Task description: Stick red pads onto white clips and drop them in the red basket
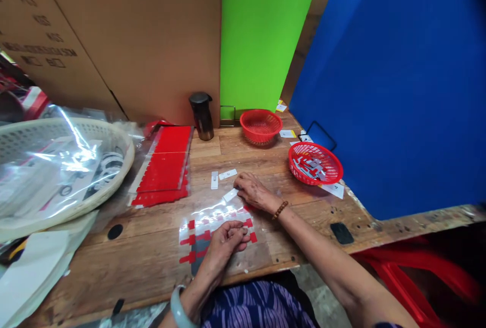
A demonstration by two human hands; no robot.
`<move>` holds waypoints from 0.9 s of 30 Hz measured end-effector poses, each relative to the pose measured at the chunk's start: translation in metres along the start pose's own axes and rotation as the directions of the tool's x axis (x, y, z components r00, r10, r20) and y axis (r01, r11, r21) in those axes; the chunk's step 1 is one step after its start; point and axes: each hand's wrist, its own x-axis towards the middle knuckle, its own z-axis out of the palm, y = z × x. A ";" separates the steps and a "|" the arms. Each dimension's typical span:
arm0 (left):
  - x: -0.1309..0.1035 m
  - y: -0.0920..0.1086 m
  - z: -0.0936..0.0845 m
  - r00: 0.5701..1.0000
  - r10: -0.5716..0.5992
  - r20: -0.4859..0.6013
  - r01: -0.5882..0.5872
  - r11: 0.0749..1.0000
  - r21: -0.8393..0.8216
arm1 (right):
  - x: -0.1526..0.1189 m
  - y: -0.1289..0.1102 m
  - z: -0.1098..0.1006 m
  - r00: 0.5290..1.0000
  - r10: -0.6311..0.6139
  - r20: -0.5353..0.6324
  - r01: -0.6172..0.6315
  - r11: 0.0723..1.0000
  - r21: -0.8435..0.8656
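Note:
Near the table's front edge lies a clear plastic sheet (261, 249) with rows of red T-shaped pieces (191, 240) on it. Over the sheet's middle is my left hand (229, 242), thumb and fingertips pinched together; what they hold, if anything, is too small to tell. My right hand (252, 190) reaches beyond the sheet, its curled fingertips at the end of a small white card (230, 195). Two more small cards, one upright (214, 180) and one slanted (228, 174), lie just behind it.
Stacked red sheets (163, 161) and a large pale basket (125, 166) of bagged parts are at left. A dark bottle (203, 118) and red basket (261, 125) stand behind. Another red basket (336, 168) holds small pieces at right, beside a blue panel (398, 90).

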 end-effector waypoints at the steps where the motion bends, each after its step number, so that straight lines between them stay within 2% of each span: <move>1: 0.001 -0.001 -0.001 1.000 -0.002 -0.001 0.002 1.000 0.005 | 0.001 0.003 0.000 1.000 0.000 0.002 0.000 1.000 0.001; 5: 0.001 -0.002 -0.001 1.000 0.004 0.000 -0.004 1.000 0.024 | 0.006 0.009 0.003 1.000 0.000 0.015 -0.001 1.000 0.019; 8: -0.002 0.001 0.001 1.000 -0.003 -0.007 0.003 1.000 0.025 | 0.001 0.004 0.001 1.000 -0.002 -0.007 0.002 0.999 0.045; 11: -0.004 0.008 0.003 0.999 -0.034 -0.013 0.033 0.997 -0.073 | -0.015 -0.008 -0.004 0.997 -0.002 -0.073 0.007 0.998 0.059; 15: -0.002 0.017 0.004 0.999 -0.045 0.011 0.046 0.973 -0.226 | -0.049 -0.025 -0.011 0.984 -0.012 -0.177 0.028 0.995 0.092; 20: -0.002 0.022 0.006 0.993 -0.075 0.094 0.088 0.986 -0.141 | -0.088 -0.043 -0.008 0.977 -0.046 -0.210 0.075 0.989 0.131; 24: -0.005 0.020 0.009 0.981 -0.137 0.135 0.147 0.987 -0.069 | -0.106 -0.045 -0.011 0.977 0.053 -0.206 0.011 0.954 0.301; 27: -0.006 0.018 0.010 0.981 -0.130 0.143 0.134 0.991 -0.015 | -0.113 -0.040 -0.014 0.985 0.113 -0.131 -0.043 0.893 0.447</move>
